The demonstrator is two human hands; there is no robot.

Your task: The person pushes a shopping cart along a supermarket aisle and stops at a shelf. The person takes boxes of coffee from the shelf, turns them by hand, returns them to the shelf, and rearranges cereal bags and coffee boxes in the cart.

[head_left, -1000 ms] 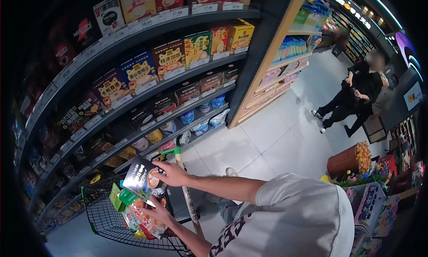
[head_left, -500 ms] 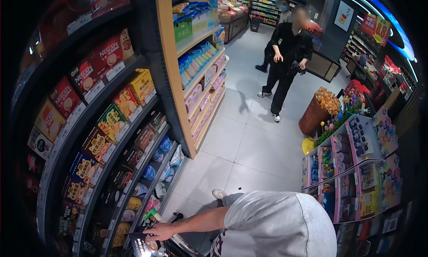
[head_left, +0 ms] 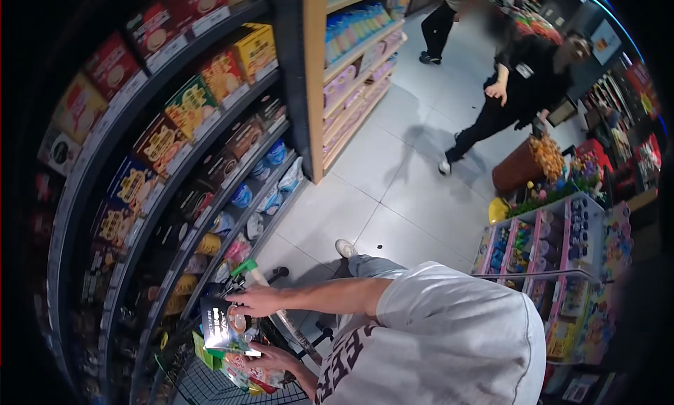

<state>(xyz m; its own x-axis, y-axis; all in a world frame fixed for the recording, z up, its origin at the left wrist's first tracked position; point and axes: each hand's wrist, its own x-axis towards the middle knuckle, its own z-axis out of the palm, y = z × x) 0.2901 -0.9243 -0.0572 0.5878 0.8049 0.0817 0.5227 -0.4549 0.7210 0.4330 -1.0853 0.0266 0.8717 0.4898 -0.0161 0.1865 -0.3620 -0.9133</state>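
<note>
A dark box of coffee point(head_left: 219, 326) with a cup picture on its front is in front of me, above the shopping cart point(head_left: 200, 380). My right hand point(head_left: 256, 301) is closed on the box's upper right edge, fingers over its face. At the lower right corner of the same box, my left hand point(head_left: 272, 356) grips with its fingers at the edge. Below the hands, colourful packages point(head_left: 246, 377) lie in the cart. The cart's light-coloured handle with a green end point(head_left: 244, 267) runs beside my right forearm.
Shelves of boxed coffee point(head_left: 160, 145) stand at the left, with a wooden-sided rack point(head_left: 358, 75) behind. A co-worker in black point(head_left: 523, 75) leans in the aisle; another person point(head_left: 439, 29) stands farther back. A toy display point(head_left: 540, 243) and a brown basket point(head_left: 516, 165) flank the right.
The coffee box has come up and turned toward me in my right hand. My left hand has come into view on it. The co-worker in black has leaned over to the right.
</note>
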